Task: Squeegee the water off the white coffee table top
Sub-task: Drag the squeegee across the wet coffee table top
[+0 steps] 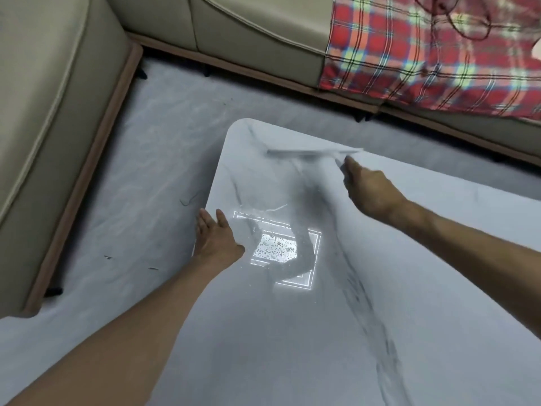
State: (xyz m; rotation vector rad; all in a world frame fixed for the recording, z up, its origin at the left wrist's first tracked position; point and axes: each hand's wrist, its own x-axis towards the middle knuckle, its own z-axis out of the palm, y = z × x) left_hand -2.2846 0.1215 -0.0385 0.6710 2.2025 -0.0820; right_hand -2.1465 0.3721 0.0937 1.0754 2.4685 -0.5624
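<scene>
So from my feed, the white coffee table (292, 332) fills most of the lower frame, marble-look top with dark grey veins running across it. The right hand (367, 189) is reaching out toward the far corner, fist closed around the handle of the squeegee (314, 152), though the handle itself is mostly hidden by the fingers and blurred. The blade lies across the tabletop near the far edge and looks to be touching the surface, but I can't swear to it since it's smeared. The left hand (215, 240) is open and flat, fingers spread a bit, palm pressed down right on the left edge of the table. Just beside that hand, toward the middle of the top, there's a bright reflection of a ceiling light (278, 247), and inside it you can see water droplets (275, 249) beaded up on the surface. Around the table is a pale grey floor (123, 200), a beige sofa (52, 98) wrapping along the left and back, and a red plaid blanket (433, 54) draped over the seat top right.
</scene>
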